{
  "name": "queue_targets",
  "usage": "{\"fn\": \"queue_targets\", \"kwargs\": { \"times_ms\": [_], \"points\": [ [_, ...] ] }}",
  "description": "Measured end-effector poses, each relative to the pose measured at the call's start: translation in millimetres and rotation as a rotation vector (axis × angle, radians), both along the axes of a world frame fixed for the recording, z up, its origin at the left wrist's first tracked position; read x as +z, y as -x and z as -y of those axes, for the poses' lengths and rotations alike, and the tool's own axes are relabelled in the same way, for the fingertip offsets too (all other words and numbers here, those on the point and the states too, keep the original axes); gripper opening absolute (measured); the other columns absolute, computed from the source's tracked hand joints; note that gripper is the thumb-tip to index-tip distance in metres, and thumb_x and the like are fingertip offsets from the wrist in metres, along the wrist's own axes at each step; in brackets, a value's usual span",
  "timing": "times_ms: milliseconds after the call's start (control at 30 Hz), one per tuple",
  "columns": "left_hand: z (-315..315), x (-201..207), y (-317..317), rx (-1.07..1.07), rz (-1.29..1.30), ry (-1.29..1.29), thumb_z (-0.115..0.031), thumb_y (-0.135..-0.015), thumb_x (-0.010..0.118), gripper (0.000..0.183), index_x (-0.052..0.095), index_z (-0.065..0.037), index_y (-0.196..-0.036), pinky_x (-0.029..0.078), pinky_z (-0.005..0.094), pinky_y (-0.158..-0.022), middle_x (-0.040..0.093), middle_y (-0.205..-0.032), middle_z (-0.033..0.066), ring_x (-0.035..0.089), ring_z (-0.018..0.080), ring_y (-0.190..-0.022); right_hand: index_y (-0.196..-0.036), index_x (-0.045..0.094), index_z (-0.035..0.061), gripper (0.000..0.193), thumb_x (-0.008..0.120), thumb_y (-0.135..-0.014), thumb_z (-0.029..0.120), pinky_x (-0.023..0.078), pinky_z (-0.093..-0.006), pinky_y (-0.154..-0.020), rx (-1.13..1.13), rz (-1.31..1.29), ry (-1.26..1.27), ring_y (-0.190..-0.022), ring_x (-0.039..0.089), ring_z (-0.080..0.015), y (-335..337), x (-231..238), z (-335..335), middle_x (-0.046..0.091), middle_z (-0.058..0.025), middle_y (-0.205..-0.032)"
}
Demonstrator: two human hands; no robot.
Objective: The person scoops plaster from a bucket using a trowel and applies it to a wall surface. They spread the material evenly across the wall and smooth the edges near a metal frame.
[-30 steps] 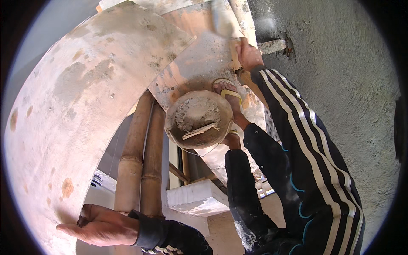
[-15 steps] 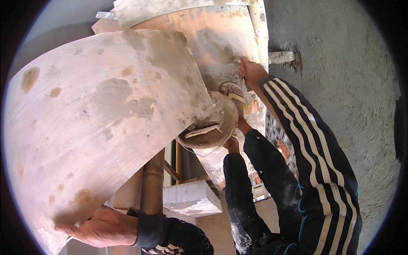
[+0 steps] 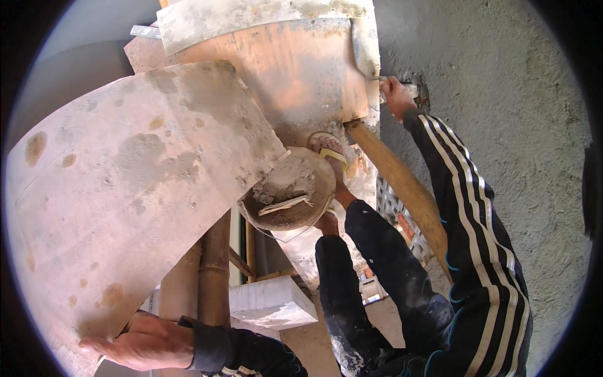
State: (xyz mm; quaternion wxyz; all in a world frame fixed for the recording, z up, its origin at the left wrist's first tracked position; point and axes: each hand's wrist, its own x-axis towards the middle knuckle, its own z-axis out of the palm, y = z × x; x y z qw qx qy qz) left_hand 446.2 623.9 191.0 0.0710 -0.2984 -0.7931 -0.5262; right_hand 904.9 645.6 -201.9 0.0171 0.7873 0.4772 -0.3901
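With my right hand [image 3: 400,99] I hold a trowel [image 3: 364,51] by its thin handle end. Its blade lies along the right edge of an orange-stained board [image 3: 295,60], beside the grey wall. At the lower left, my left hand [image 3: 151,342] is closed over the lower edge of a large pale curved panel [image 3: 107,207] blotched with cement; its thumb lies on top and the fingers are partly hidden. Between the panel and my feet stands a bucket [image 3: 326,201] with grey mortar [image 3: 289,179] and a splintered wood strip [image 3: 282,205] inside.
A rough grey plastered wall [image 3: 496,125] rises on the right, with a short stub set in it. A wooden pole [image 3: 408,182] slants beside my right leg. Below are a bamboo post [image 3: 213,276] and a white block [image 3: 270,298]. My sandalled foot [image 3: 330,151] rests beside the bucket.
My right hand has swung outward to the right and slightly up, bringing the trowel blade into sight at the board's edge. The view has shifted a little; my left hand keeps its grip.
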Motion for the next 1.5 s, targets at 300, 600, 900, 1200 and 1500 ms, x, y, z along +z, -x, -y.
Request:
{"fn": "queue_targets", "kwargs": {
  "times_ms": [300, 600, 900, 1200, 1500],
  "points": [
    [-12, -7, -16, 0.058, -0.024, 0.043, -0.031, -0.096, 0.049, 0.056, 0.038, 0.015, -0.125, 0.042, 0.0392, -0.098, 0.044, -0.125, 0.0232, 0.049, 0.0253, -0.113, -0.110, 0.053, 0.0061, 0.040, 0.047, -0.092, 0.041, 0.047, -0.0491, -0.079, 0.156, 0.062, -0.098, -0.093, 0.060, -0.0424, -6, 13, 9, 0.063, -0.0239, -0.094],
    [-6, -5, -7, -0.001, 0.020, 0.016, -0.031, -0.095, 0.050, 0.051, 0.043, 0.013, -0.119, 0.043, 0.0393, -0.097, 0.048, -0.119, 0.0216, 0.052, 0.0255, -0.108, -0.116, 0.053, 0.0086, 0.047, 0.043, -0.092, 0.047, 0.045, -0.0499, -0.086, 0.220, -0.045, -0.138, -0.098, 0.059, -0.0416, 85, 1, -84, 0.063, -0.0239, -0.099],
    [-15, -12, -12, 0.123, 0.003, -0.001, -0.033, -0.093, 0.054, 0.052, 0.047, 0.012, -0.118, 0.045, 0.0383, -0.094, 0.051, -0.118, 0.0195, 0.054, 0.0238, -0.104, -0.105, 0.057, 0.0079, 0.031, 0.049, -0.092, 0.035, 0.054, -0.0405, -0.069, 0.058, 0.038, -0.138, -0.080, 0.065, -0.0281, 93, -31, -91, 0.065, -0.0208, -0.082],
    [33, -5, 38, 0.237, -1.007, 1.002, -0.006, -0.082, 0.059, 0.050, 0.044, 0.004, -0.129, 0.049, 0.0329, -0.089, 0.055, -0.119, 0.0185, 0.057, 0.0233, -0.106, -0.112, 0.056, 0.0036, 0.042, 0.044, -0.092, 0.038, 0.052, -0.0453, -0.076, -0.029, 0.062, -0.146, -0.087, 0.064, -0.0336, 137, -22, -110, 0.064, -0.0227, -0.091],
    [-10, -8, -1, 0.220, -0.022, 0.102, -0.027, -0.092, 0.055, 0.050, 0.046, 0.011, -0.123, 0.046, 0.0348, -0.094, 0.053, -0.120, 0.0188, 0.055, 0.0230, -0.106, -0.111, 0.056, 0.0048, 0.046, 0.043, -0.090, 0.044, 0.048, -0.0485, -0.084, 0.214, -0.029, -0.174, -0.093, 0.062, -0.0392, 183, 7, -136, 0.064, -0.0240, -0.097]
  ]
}}
